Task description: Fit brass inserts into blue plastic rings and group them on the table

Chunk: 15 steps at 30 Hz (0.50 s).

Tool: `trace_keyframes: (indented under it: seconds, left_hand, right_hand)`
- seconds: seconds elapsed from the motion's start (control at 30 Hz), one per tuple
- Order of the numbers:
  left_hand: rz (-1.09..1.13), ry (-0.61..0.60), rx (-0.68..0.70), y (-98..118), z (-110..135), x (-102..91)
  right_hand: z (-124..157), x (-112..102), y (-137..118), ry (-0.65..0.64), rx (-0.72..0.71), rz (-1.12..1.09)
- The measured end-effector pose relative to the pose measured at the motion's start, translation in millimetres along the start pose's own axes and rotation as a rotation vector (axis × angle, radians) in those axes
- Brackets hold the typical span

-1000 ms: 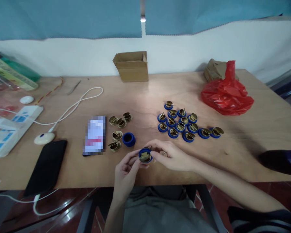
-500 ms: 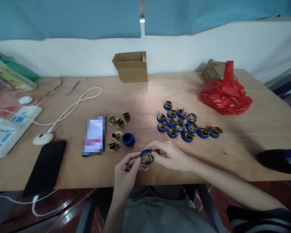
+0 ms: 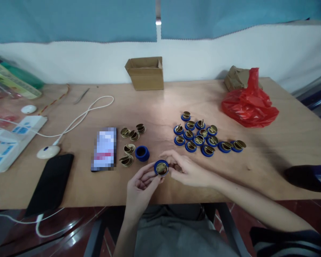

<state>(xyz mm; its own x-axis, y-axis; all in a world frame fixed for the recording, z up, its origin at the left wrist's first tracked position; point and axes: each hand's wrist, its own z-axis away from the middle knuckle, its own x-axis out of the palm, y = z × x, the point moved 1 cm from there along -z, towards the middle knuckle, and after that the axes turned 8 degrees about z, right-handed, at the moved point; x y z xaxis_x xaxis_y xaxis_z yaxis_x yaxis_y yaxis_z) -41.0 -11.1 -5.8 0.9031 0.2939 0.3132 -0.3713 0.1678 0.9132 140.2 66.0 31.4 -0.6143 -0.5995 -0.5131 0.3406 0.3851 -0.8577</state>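
Note:
A blue ring with a brass insert (image 3: 161,167) is pinched between my left hand (image 3: 140,184) and my right hand (image 3: 187,170) just above the table's near edge. Both hands have their fingertips closed on it. To its left an empty blue ring (image 3: 142,153) lies on the table beside several loose brass inserts (image 3: 129,148). Further right sits a cluster of several blue rings with brass inserts (image 3: 200,137) fitted in them.
Wooden table (image 3: 163,100) with a phone with a lit screen (image 3: 105,148), a black phone (image 3: 53,182), a white cable and puck (image 3: 48,152), a power strip (image 3: 10,139), a cardboard box (image 3: 146,73), a red plastic bag (image 3: 250,103), and a dark object (image 3: 307,176) at the right edge.
Both hands have lifted the blue ring slightly and tilted it up, so its brass face shows more fully. Everything on the table has stayed put.

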Motion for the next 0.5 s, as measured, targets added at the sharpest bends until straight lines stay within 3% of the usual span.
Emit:
trace_keyframes:
  seconds: [0.17, 0.37, 0.5]
  left_hand:
    - [-0.037, -0.004, 0.032, 0.6, -0.4, 2.4]
    - [-0.179, -0.126, 0.091, -4.1, 0.7, 7.2]
    - [-0.301, -0.145, 0.120, -6.6, 2.6, 7.7]
  right_hand:
    - [-1.5, -1.1, -1.0, 0.026, -0.031, -0.022]
    - [-1.0, -4.1, -3.0, 0.091, 0.016, -0.021]
    - [-1.1, -4.8, -5.9, 0.019, 0.053, -0.244]
